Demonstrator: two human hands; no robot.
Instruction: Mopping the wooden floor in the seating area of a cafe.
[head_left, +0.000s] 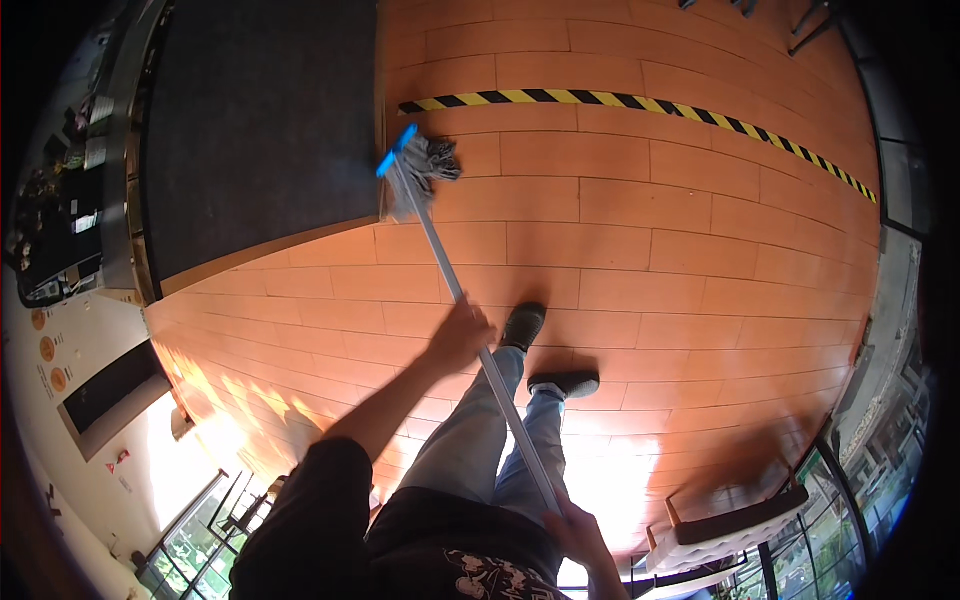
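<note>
On the orange tile floor (700, 260), two hands, left (460, 335) and right (572, 528), grip one mop (420, 165) beside one dark mat (260, 120).

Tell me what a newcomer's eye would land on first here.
First the mop, its grey strands and blue clip pressed to the orange tiled floor at the edge of the dark mat, upper middle. Its long handle runs down to the left hand mid-shaft and the right hand at its end. Behind, a yellow-black striped line crosses the floor.
</note>
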